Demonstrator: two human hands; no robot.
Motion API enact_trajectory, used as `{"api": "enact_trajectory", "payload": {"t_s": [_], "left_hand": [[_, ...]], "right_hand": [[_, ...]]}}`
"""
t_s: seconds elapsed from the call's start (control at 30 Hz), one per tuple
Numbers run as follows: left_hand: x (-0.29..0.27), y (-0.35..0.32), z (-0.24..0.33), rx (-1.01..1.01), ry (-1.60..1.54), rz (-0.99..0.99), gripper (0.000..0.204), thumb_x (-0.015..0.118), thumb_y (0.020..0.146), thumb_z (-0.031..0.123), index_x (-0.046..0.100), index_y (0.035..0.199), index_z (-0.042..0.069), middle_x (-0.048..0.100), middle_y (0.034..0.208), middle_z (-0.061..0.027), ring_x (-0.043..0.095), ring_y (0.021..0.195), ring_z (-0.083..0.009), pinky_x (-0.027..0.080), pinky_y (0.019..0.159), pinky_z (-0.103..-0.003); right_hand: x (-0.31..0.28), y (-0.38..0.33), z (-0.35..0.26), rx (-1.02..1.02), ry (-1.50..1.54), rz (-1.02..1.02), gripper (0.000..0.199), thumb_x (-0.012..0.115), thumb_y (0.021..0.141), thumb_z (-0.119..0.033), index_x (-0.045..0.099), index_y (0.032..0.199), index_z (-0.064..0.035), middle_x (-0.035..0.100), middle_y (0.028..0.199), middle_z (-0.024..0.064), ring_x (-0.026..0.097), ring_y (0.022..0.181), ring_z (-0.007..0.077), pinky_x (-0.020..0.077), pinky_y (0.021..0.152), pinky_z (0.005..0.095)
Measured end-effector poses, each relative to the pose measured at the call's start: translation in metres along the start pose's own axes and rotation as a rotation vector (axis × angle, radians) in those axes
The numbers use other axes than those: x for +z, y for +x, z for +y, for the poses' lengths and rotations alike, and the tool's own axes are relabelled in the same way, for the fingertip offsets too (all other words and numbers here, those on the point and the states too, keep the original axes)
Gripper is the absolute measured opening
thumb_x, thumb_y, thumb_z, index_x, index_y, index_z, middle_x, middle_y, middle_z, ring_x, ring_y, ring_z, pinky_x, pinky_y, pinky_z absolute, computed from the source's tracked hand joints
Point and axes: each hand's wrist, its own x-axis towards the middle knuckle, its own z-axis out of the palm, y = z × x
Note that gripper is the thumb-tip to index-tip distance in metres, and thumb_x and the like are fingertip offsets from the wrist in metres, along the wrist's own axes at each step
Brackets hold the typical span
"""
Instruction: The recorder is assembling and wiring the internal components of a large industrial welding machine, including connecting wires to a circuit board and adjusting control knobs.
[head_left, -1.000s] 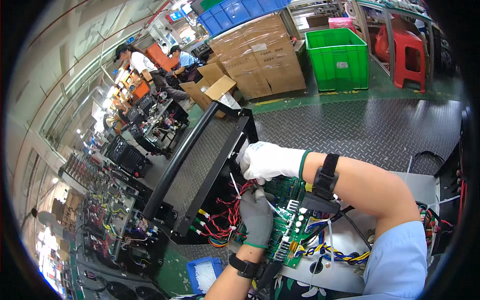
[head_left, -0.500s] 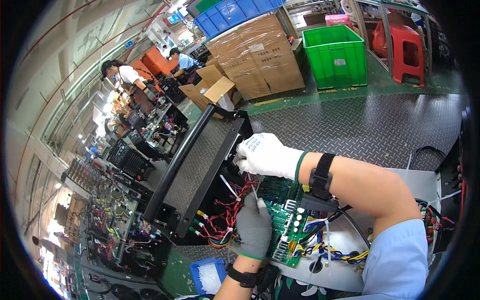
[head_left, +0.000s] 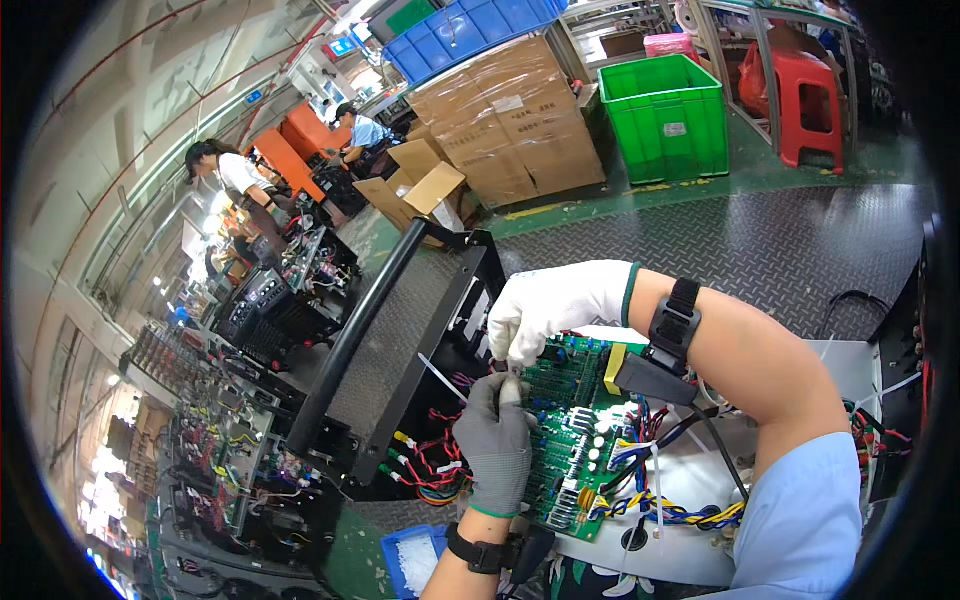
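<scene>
My left hand point(head_left: 492, 440), in a grey glove, is closed in a pinch at the left edge of a green circuit board point(head_left: 560, 470). Just above it, my right hand point(head_left: 540, 312), gloved in white, has its fingers bent down and pressed together, nearly touching the left fingertips. Whatever lies between the fingers is too small and covered to name. Red and black wires point(head_left: 430, 450) with coloured ends spread beside the left hand. A white cable tie point(head_left: 442, 379) sticks out at a slant above them. The board sits in a metal chassis with a black handle bar point(head_left: 365, 325).
A blue tray point(head_left: 412, 560) of white cable ties stands by my left wrist. Blue and yellow twisted wires point(head_left: 690, 513) cross the chassis at right. Beyond are cardboard boxes point(head_left: 510, 120), a green crate point(head_left: 668, 125) and a red stool point(head_left: 808, 110). Two people work at far left.
My right hand has moved right and down, its fingers now close to my left fingertips. My left hand has shifted slightly left and up. The strip seen at its fingertips is now hidden.
</scene>
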Motion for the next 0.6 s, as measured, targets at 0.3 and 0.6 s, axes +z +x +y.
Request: {"api": "enact_trajectory", "payload": {"t_s": [0.3,0.6], "left_hand": [[-0.0013,-0.0006,-0.0059,0.071,0.054,0.002,0.02,0.058,0.101,0.017,0.065,0.1,-0.001,0.07,0.081,-0.0071,0.058,0.057,-0.0073,0.047,0.053,-0.022],[0.0014,-0.0021,-0.0004,0.041,0.003,0.047,0.017,0.06,0.098,0.015,0.067,0.095,0.0,0.068,0.071,-0.0073,0.06,0.056,-0.0104,0.047,0.054,-0.029]], "right_hand": [[0.001,0.0037,0.0056,-0.001,0.139,-0.019,0.032,0.074,0.079,-0.014,0.072,0.106,0.0025,0.074,0.094,0.0114,0.071,0.086,0.0186,0.057,0.076,0.0322],[0.0036,0.009,0.01,-0.005,0.061,-0.072,0.033,0.075,0.079,-0.018,0.073,0.105,0.0018,0.074,0.095,0.0098,0.068,0.084,0.0164,0.0538,0.074,0.0322]]}}
